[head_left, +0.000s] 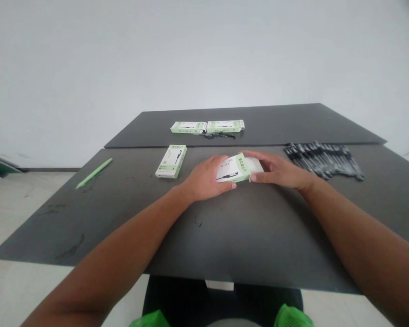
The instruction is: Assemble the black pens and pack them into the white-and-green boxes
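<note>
In the head view, a white and green pen box (232,169) with a pen printed on it is held just above the table. My left hand (209,178) wraps around its left end, thumb along the near edge. My right hand (276,169) grips the right end, where a white flap sticks out; the thumb presses at the near corner. What is inside the box is hidden. A row of black pens (322,160) lies side by side to the right of my right hand. Another pen box (171,161) lies left of my left hand.
Two more pen boxes (188,127) lie end to end at the back, with a few dark pens (220,135) in front of them. A light green pen (94,173) lies at the far left. The dark grey table (221,236) has a raised seam before its back section.
</note>
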The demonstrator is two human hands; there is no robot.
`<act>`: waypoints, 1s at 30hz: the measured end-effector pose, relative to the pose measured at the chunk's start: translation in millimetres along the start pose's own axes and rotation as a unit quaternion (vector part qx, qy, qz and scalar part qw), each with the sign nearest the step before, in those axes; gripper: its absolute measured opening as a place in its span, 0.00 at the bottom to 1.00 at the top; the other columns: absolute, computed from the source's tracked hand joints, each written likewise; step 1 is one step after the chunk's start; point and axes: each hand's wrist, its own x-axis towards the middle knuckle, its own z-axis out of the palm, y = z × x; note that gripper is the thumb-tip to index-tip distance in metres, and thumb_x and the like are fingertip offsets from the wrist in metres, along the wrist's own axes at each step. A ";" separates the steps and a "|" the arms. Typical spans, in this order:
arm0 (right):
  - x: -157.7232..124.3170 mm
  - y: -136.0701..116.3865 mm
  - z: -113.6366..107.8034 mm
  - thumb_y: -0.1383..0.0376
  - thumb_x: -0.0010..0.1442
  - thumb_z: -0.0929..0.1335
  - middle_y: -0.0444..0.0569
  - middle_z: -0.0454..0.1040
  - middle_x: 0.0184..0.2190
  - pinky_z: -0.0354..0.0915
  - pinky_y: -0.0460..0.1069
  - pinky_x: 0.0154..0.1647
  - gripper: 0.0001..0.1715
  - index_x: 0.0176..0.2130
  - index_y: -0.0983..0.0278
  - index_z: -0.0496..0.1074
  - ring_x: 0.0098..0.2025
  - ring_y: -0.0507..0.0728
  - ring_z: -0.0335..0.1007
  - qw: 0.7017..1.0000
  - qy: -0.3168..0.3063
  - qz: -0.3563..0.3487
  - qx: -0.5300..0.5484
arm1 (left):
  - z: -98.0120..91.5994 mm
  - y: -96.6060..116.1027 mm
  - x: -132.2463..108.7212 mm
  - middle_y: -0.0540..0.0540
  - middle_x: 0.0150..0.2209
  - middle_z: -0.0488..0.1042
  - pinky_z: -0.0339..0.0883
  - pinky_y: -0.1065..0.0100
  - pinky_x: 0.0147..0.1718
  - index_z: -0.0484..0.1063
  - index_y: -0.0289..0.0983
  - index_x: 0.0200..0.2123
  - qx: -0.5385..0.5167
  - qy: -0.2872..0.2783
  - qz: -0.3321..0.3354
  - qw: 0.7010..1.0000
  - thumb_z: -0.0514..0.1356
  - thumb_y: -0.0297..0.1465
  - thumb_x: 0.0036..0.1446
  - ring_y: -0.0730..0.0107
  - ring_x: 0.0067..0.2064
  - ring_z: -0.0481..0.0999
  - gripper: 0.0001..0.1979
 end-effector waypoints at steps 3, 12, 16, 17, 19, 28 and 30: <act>1.3 2.6 -0.6 0.57 0.51 0.87 0.52 0.82 0.65 0.67 0.67 0.75 0.46 0.66 0.56 0.82 0.63 0.66 0.80 1.000 0.001 0.000 -0.007 | 0.5 -1.0 0.5 0.35 0.69 0.76 0.71 0.44 0.69 0.67 0.41 0.72 0.003 -0.001 0.002 1.000 0.74 0.46 0.60 0.43 0.69 0.76 0.41; 1.9 1.6 2.2 0.55 0.51 0.87 0.52 0.83 0.63 0.70 0.66 0.72 0.46 0.66 0.56 0.81 0.63 0.66 0.80 1.000 0.009 -0.003 -0.007 | 2.4 -3.4 1.9 0.34 0.70 0.75 0.71 0.43 0.69 0.67 0.41 0.72 0.027 -0.006 -0.021 0.999 0.72 0.49 0.62 0.41 0.69 0.76 0.41; 2.7 -4.2 -5.8 0.52 0.54 0.85 0.54 0.85 0.60 0.76 0.65 0.65 0.40 0.62 0.56 0.83 0.58 0.66 0.82 0.998 0.052 -0.021 -0.026 | 4.0 -9.4 2.6 0.35 0.71 0.74 0.68 0.44 0.72 0.67 0.40 0.72 0.038 0.018 -0.039 0.998 0.72 0.49 0.62 0.42 0.71 0.75 0.41; 2.6 -6.4 -11.6 0.52 0.55 0.84 0.54 0.86 0.57 0.77 0.64 0.62 0.35 0.59 0.58 0.84 0.54 0.66 0.83 0.994 0.099 -0.022 -0.050 | 4.1 -10.7 2.7 0.35 0.72 0.74 0.68 0.44 0.73 0.67 0.40 0.73 0.042 0.022 -0.045 0.998 0.72 0.49 0.62 0.42 0.72 0.75 0.41; 1.1 -11.8 -27.7 0.52 0.61 0.79 0.54 0.88 0.48 0.78 0.62 0.56 0.24 0.53 0.60 0.85 0.45 0.63 0.83 0.960 0.235 0.001 -0.152 | 4.1 -12.5 2.4 0.34 0.72 0.74 0.67 0.44 0.73 0.67 0.40 0.73 0.050 0.023 -0.053 0.997 0.71 0.51 0.63 0.41 0.72 0.74 0.41; -11.5 -16.1 -85.4 0.63 0.67 0.73 0.66 0.88 0.46 0.71 0.57 0.49 0.14 0.46 0.67 0.88 0.48 0.70 0.83 0.719 0.235 0.277 -0.592 | 3.8 -12.2 2.0 0.33 0.69 0.76 0.71 0.44 0.69 0.67 0.39 0.73 0.073 0.012 -0.055 0.996 0.70 0.51 0.64 0.40 0.70 0.76 0.41; -11.3 -10.1 -86.3 0.62 0.67 0.73 0.67 0.87 0.47 0.71 0.57 0.48 0.15 0.46 0.67 0.88 0.49 0.70 0.83 0.708 0.207 0.285 -0.612 | 3.6 -11.9 2.1 0.34 0.69 0.76 0.71 0.45 0.69 0.68 0.40 0.73 0.070 0.012 -0.055 0.996 0.70 0.51 0.64 0.41 0.69 0.76 0.40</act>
